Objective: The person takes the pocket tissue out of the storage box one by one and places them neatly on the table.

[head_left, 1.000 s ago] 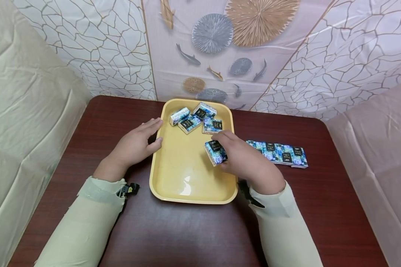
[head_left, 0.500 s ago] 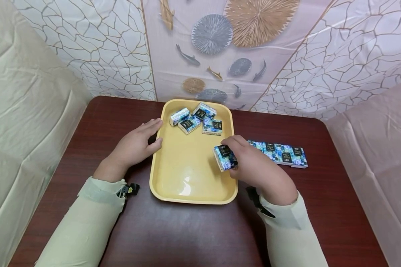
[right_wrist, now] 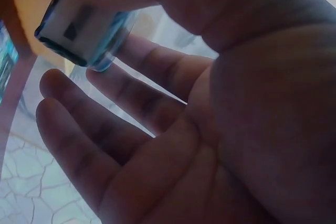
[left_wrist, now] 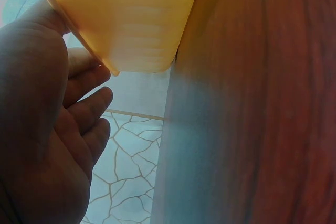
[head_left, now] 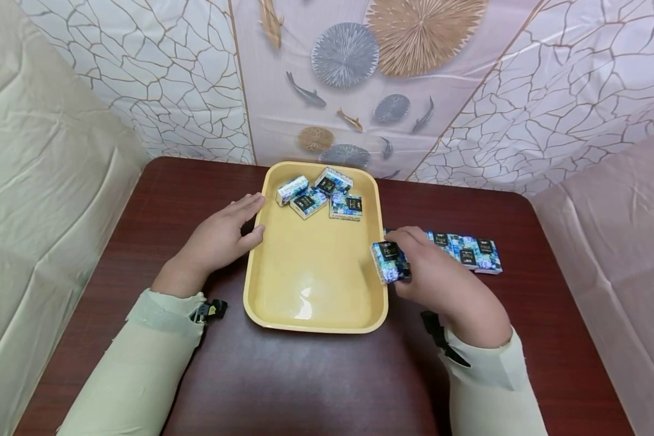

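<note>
My right hand [head_left: 438, 275] pinches a small blue floral tissue pack [head_left: 388, 260] with a black label, over the tray's right rim. In the right wrist view, thumb and fingertips hold this pack [right_wrist: 79, 27] by its edges, while the other fingers stretch out. My left hand [head_left: 215, 239] lies at the left rim of the yellow tray [head_left: 300, 290], its fingers relaxed and their tips at the edge. The left wrist view has these fingers [left_wrist: 89, 106] against the tray's outer wall. Several similar tissue packs [head_left: 309, 201] lie at the far end inside the tray.
To the right of the tray, a row of tissue packs [head_left: 465, 253] lies on the dark red-brown table [head_left: 528, 339], partly behind my right hand. A patterned backdrop [head_left: 196, 79] rises behind the table's far edge, and pale cloth hangs at both sides.
My right hand has moved right and slightly nearer with the tissue pack, from above the tray's inside to its right rim. The left hand and the packs in the tray stay put.
</note>
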A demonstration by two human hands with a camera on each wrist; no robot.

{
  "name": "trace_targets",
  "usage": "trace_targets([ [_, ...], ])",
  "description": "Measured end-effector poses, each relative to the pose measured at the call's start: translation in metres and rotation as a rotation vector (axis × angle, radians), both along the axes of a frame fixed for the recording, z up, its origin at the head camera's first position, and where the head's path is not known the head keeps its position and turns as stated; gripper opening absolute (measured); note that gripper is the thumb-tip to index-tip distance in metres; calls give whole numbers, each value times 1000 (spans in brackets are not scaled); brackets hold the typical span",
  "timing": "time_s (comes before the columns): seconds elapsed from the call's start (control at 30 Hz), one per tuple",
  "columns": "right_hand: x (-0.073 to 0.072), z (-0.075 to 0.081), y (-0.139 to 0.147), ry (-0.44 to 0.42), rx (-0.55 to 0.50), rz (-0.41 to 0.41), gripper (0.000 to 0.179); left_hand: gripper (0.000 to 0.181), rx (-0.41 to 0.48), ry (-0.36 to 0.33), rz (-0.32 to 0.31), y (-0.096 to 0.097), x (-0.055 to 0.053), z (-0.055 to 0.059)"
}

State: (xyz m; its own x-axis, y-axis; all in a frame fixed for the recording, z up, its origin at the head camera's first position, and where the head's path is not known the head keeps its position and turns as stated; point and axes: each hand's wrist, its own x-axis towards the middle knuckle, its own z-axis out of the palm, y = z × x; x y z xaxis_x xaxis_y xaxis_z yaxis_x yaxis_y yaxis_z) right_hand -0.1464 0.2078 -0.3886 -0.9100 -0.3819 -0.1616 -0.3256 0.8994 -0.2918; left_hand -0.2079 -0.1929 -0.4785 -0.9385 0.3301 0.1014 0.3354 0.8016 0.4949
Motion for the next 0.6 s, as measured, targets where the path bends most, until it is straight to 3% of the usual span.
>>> trace_targets([
  [0.6,6,-12,28,-36,48,-44,81,68,-4,13,1,-1,0,-1],
])
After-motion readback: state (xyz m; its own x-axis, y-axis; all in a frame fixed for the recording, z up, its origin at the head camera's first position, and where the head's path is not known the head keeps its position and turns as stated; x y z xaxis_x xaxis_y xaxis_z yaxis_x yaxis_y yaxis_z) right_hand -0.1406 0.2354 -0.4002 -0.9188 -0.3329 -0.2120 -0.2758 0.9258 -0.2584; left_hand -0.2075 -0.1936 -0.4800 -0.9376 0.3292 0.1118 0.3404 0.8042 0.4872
